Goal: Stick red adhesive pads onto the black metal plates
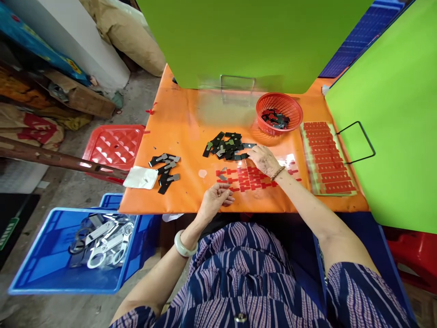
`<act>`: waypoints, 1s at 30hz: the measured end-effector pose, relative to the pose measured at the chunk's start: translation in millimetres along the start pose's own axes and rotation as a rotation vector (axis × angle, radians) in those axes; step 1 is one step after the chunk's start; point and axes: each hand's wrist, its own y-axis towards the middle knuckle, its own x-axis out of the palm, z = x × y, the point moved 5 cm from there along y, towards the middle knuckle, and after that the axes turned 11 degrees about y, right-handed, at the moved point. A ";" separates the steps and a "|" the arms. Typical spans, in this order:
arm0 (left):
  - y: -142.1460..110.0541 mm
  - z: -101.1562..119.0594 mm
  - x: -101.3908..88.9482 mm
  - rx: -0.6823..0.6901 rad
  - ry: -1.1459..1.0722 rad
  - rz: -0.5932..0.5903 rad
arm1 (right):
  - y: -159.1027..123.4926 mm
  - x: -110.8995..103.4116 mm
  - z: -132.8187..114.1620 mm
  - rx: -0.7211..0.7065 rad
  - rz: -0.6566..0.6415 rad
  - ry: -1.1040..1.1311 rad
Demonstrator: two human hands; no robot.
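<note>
My right hand [262, 159] reaches to the right edge of a pile of flat black pieces [229, 145], some with grey patches. Its fingertips are closed on the end of one black flat piece [241, 156]. Near the front edge of the table, my left hand [217, 199] has loosely curled fingers, apart, with nothing visible in them. It lies beside rows of small red T-shaped pieces [251, 177] spread on the tabletop. A small grey piece [223, 176] rests among the red ones, just beyond my left fingers.
A red basket [296, 111] of red and black pieces stands behind my right hand. Sheets of red pieces [326, 157] lie at right. More black-and-grey pieces [167, 171] and a white cloth [140, 177] are at left. Green panels [252, 41] border the orange table [184, 136]; a blue bin [41, 255] holds metal parts.
</note>
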 end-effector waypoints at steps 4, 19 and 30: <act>0.5 -0.3 0.2 -0.003 0.002 0.008 | -0.7 0.9 -2.5 -0.023 0.025 -0.064; -7.5 29.4 18.0 0.045 -0.109 0.074 | -57.8 1.0 -70.4 0.816 0.519 1.583; -7.7 26.9 28.4 0.036 -0.200 0.081 | -76.6 25.0 -112.5 0.969 0.498 1.858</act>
